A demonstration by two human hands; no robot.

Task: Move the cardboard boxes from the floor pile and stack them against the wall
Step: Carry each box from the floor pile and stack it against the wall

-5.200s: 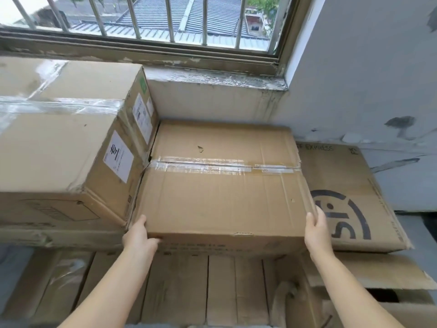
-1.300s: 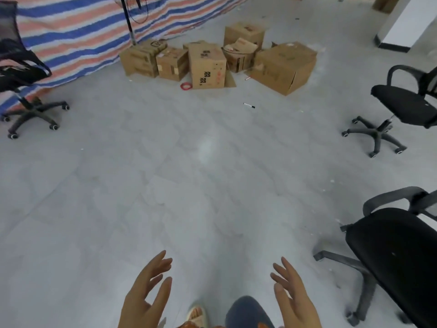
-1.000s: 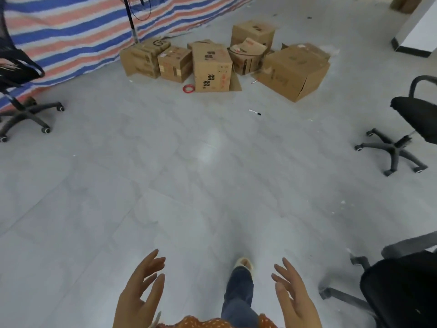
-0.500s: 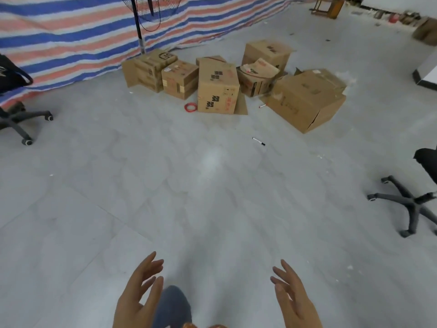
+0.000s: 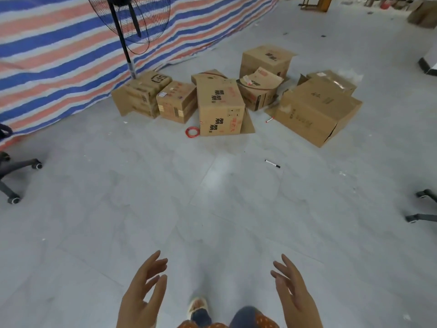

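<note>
A pile of several cardboard boxes lies on the grey floor ahead, well beyond arm's reach. A tall box with black and red print (image 5: 220, 107) stands in the middle. A big box (image 5: 314, 110) lies to its right, and two smaller boxes (image 5: 176, 104) (image 5: 140, 95) sit to its left. A crushed open box (image 5: 259, 89) and another box (image 5: 266, 60) are behind. My left hand (image 5: 144, 294) and my right hand (image 5: 293, 292) are held out low in front of me, fingers spread, holding nothing.
A striped tarpaulin (image 5: 59, 50) hangs at the left, with a standing fan (image 5: 128, 24) in front of it. A red wire coil (image 5: 192, 132) and a marker pen (image 5: 272, 163) lie on the floor. Chair bases stand at the left edge (image 5: 14, 176) and the right edge (image 5: 423, 207).
I let go of the box stacked at the window wall and turned round. Over the last second the floor pile has come nearer; both hands stay empty.
</note>
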